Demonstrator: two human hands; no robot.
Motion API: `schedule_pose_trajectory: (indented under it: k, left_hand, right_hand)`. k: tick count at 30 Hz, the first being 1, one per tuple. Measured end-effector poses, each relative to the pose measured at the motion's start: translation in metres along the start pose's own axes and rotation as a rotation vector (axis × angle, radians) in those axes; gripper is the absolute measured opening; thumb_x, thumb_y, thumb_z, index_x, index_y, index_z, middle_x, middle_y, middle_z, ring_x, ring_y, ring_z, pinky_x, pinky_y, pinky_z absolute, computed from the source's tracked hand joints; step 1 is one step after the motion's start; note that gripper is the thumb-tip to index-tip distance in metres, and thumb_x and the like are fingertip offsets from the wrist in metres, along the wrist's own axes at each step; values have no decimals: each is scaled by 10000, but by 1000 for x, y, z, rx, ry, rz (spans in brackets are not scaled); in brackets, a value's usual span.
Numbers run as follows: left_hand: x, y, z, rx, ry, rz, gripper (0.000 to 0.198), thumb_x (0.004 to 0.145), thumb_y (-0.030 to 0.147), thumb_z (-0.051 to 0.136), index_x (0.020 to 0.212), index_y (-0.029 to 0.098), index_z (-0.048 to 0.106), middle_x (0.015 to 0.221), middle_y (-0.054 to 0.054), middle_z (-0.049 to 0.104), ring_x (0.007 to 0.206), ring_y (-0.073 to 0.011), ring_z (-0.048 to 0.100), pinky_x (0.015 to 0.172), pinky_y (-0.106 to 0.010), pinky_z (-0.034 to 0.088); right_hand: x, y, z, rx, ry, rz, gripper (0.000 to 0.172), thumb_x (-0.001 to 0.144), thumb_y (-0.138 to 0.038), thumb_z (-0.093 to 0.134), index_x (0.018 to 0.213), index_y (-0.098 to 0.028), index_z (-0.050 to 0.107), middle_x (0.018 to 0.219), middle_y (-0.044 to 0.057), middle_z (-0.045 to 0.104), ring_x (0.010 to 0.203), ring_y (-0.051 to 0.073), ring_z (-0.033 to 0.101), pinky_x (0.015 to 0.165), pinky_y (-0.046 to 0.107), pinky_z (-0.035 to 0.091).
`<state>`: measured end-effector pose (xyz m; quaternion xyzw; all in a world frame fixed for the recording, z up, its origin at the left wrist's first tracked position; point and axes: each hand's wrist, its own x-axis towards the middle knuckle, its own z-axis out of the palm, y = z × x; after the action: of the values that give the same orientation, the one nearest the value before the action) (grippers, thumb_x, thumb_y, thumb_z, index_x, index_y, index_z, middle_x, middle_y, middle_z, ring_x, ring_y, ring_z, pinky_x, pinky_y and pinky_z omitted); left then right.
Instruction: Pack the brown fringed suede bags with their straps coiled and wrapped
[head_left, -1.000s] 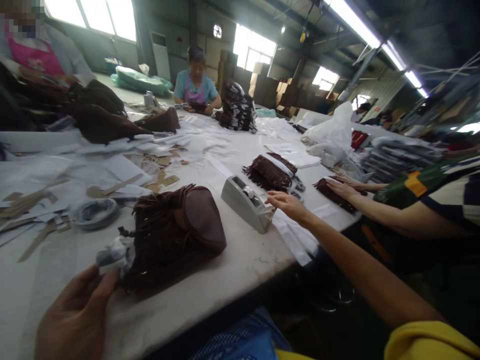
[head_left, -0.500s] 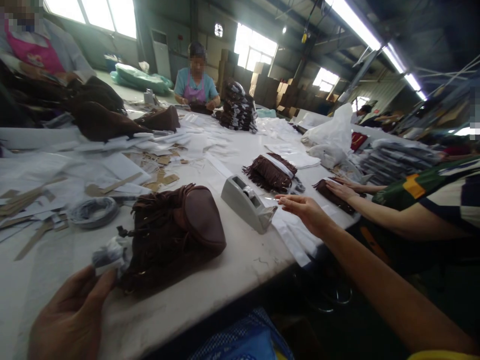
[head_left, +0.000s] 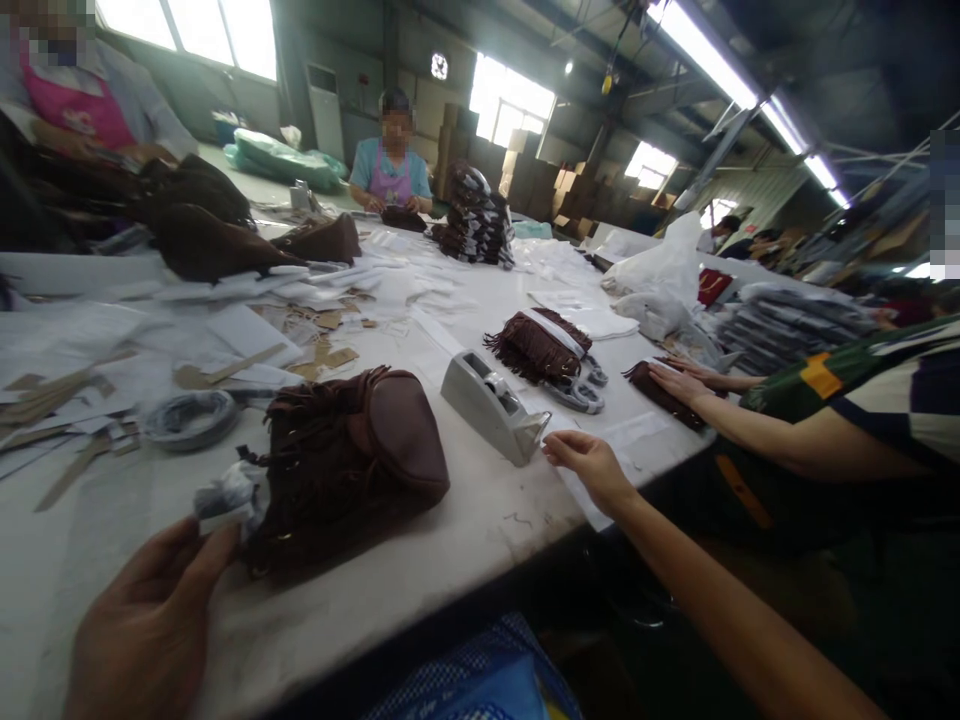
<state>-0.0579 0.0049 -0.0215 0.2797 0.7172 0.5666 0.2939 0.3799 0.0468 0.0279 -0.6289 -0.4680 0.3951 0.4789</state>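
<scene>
A dark brown fringed bag (head_left: 345, 470) lies on the table in front of me, its rounded smooth flap facing right. At its left end, my left hand (head_left: 150, 610) pinches a white wrapping (head_left: 229, 500) bunched around a grey part beside the bag. Right of the bag stands a grey tape dispenser (head_left: 487, 405). My right hand (head_left: 589, 465) is at its cutter end, thumb and fingertips pressed together on a piece of tape that barely shows.
Behind the dispenser lies another fringed bag (head_left: 544, 345) with a white band. A co-worker's hands (head_left: 686, 380) rest on a brown bag at right. Paper and cardboard scraps (head_left: 82, 420) and a grey wrapped coil (head_left: 189, 420) lie at left. A bag stack (head_left: 472, 220) stands farther back.
My right hand has moved down and slightly left, closer to the dispenser's cutter. My left hand keeps its pinch and has shifted a little in view.
</scene>
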Motion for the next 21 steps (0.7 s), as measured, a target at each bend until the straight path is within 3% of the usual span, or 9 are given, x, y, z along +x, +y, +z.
schedule_pose_trajectory:
  k: [4,7,10,15,21]
  left_hand:
    - [-12,23,3,-81,-18,-57,471,582,412,837,1015,258,735,962,21,771,894,-198,706,777,-274,572]
    - [-16,28,4,-230,-97,-34,475,588,349,849,1024,214,719,947,2,765,843,-152,698,756,-218,552]
    - [-19,31,4,-275,-203,36,472,630,378,843,1034,178,704,937,-31,759,827,-161,696,729,-229,555]
    - [-24,37,3,-301,-280,120,465,667,400,826,1037,153,692,919,-51,749,835,-181,691,730,-260,557]
    - [-24,36,2,-295,-340,189,408,720,389,795,1044,165,686,953,-60,734,834,-177,681,706,-243,538]
  right_hand:
    - [-23,-19,31,1,-161,-166,292,758,-443,776,855,-169,746,746,41,730,655,143,663,686,281,559]
    - [-37,-42,71,-22,-340,-283,219,815,-391,736,884,-184,752,720,28,728,645,146,675,667,274,567]
    - [-49,-63,117,-40,-524,-419,170,846,-331,714,952,-206,758,741,14,736,679,139,689,704,258,567]
    - [-61,-88,183,-9,-771,-583,329,853,-299,703,1176,-243,689,800,-10,748,700,137,697,721,258,573]
    - [-56,-97,223,-53,-809,-676,436,859,-298,689,1288,-282,611,853,-20,755,736,147,708,751,266,560]
